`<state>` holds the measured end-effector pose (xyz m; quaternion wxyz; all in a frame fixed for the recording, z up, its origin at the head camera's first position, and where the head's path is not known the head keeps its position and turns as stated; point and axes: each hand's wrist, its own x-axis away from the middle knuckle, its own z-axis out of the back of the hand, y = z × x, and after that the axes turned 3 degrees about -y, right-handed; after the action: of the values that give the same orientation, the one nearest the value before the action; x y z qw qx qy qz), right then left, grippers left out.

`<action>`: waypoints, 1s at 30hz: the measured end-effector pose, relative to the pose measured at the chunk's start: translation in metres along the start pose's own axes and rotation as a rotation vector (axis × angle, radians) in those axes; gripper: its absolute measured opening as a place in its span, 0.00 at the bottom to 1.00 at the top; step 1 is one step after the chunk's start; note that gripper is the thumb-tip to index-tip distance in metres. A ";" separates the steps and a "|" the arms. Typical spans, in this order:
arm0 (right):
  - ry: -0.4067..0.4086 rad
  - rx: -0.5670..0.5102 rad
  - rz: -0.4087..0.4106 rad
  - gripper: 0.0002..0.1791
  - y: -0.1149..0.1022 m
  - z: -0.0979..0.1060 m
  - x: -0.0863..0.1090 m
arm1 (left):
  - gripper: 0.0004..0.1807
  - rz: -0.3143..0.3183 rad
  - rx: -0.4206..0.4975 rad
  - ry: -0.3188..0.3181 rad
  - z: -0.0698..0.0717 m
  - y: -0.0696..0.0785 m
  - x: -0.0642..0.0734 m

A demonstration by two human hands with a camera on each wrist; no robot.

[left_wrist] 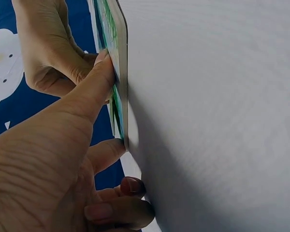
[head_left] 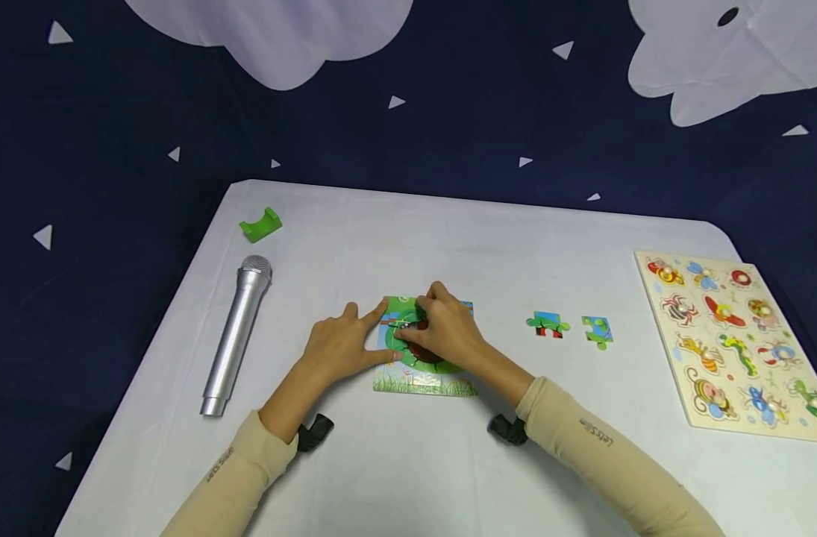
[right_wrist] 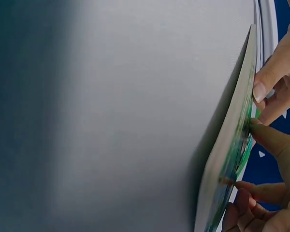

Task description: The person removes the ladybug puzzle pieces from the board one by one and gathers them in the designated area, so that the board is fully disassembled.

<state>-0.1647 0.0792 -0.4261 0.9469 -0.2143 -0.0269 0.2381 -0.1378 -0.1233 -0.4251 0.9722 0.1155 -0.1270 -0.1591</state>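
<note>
Spreading, the left hand (head_left: 339, 343) is touching a jigsaw (head_left: 418, 382) on white tablecloth (head_left: 408, 470) before cloud-print fabric (head_left: 334, 127); right hand's (head_left: 451, 328) grip unclear.

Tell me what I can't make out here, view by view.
- Head view: part of the picture on the puzzle, covered by the right hand.
- Head view: whether that hand's fingertips pinch anything; the detail is too small.
- Head view: the lower right corner of the insect board, cut off by the right edge.
- Both wrist views: the puzzle's picture, seen nearly edge-on and partly behind fingers.
</note>
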 end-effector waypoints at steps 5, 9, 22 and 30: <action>0.029 -0.023 -0.013 0.36 -0.001 -0.002 0.002 | 0.53 -0.009 0.005 0.004 -0.001 0.000 0.000; 0.051 -0.050 -0.008 0.36 -0.002 -0.004 0.002 | 0.53 -0.006 0.005 0.014 -0.001 0.000 0.000; 0.060 -0.040 -0.021 0.35 0.003 0.006 0.006 | 0.53 -0.005 0.000 0.012 -0.002 0.000 -0.001; 0.066 -0.024 -0.089 0.35 0.030 0.031 0.024 | 0.53 -0.009 0.009 0.025 -0.003 0.000 -0.002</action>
<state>-0.1613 0.1262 -0.4113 0.9543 -0.2321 -0.0081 0.1881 -0.1388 -0.1221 -0.4282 0.9724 0.1224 -0.1152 -0.1616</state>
